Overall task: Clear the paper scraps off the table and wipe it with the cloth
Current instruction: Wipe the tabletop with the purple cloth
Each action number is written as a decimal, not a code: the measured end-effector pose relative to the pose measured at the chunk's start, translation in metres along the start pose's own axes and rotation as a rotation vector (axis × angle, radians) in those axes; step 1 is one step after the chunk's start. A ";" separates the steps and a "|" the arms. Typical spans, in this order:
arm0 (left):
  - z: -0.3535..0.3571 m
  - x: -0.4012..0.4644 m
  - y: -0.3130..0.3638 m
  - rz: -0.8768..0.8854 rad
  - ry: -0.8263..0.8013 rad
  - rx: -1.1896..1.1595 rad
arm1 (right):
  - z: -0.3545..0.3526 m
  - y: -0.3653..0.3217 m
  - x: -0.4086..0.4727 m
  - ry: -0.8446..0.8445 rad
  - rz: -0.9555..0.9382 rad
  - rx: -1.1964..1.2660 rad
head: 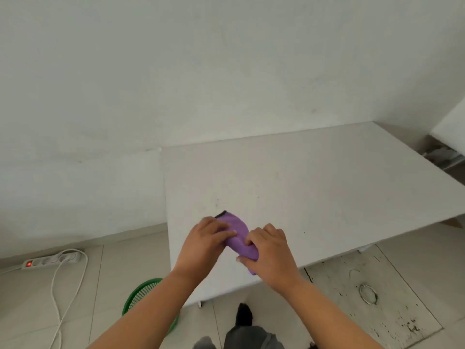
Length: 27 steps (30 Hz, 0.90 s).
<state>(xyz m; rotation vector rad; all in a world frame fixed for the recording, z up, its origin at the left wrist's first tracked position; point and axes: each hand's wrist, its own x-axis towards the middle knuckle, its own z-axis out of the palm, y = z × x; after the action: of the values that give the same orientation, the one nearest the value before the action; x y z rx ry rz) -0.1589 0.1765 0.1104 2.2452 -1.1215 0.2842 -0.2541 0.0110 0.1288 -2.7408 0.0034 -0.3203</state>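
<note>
A purple cloth (239,235) with a dark edge is bunched between both hands over the near left part of the white table (314,185). My left hand (205,241) grips its upper end and my right hand (270,250) grips its lower end. Part of the cloth is hidden under my fingers. No paper scraps show on the tabletop, only a few small dark specks.
A green plastic basket (141,295) sits on the floor left of the table, partly behind my left arm. A power strip (50,260) with white cables lies by the wall at left. A metal floor hatch (364,293) is at the right. White wall behind.
</note>
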 end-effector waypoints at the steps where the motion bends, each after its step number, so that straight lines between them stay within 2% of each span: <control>1: -0.010 0.008 -0.003 -0.062 0.064 -0.061 | -0.004 -0.005 0.009 -0.008 -0.016 0.031; 4: -0.037 0.031 -0.010 -0.284 0.180 -0.306 | -0.015 -0.019 0.039 0.025 0.024 0.242; 7: -0.052 0.052 -0.019 -0.333 0.241 -0.439 | -0.022 -0.026 0.077 0.106 0.255 0.542; 8: -0.054 0.060 -0.022 -0.341 0.248 -0.470 | -0.025 -0.027 0.092 0.065 0.345 0.657; 11: -0.053 0.081 -0.029 -0.405 0.229 -0.561 | -0.029 -0.019 0.133 -0.207 0.555 1.124; 13: -0.051 0.095 -0.037 -0.451 0.199 -0.559 | -0.026 -0.004 0.155 -0.349 0.595 1.383; 15: -0.045 0.107 -0.048 -0.503 0.166 -0.526 | -0.020 0.008 0.175 -0.342 0.584 1.406; 17: -0.039 0.119 -0.061 -0.586 0.161 -0.481 | -0.013 0.017 0.196 -0.253 0.638 1.328; 20: -0.028 0.134 -0.078 -0.825 0.177 -0.700 | 0.001 0.028 0.228 -0.183 0.724 1.274; 21: -0.026 0.139 -0.082 -0.900 0.159 -0.771 | 0.005 0.031 0.239 -0.165 0.754 1.302; 24: -0.012 0.149 -0.103 -1.018 0.071 -0.747 | 0.017 0.037 0.272 -0.142 0.797 1.448; 27: -0.003 0.159 -0.127 -1.155 0.153 -0.841 | 0.024 0.043 0.299 -0.174 0.762 1.508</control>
<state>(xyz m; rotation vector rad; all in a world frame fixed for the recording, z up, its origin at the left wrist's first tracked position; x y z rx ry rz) 0.0390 0.1324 0.1287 1.6813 0.2496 -0.4174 0.0447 -0.0334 0.1573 -1.1224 0.5099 0.1345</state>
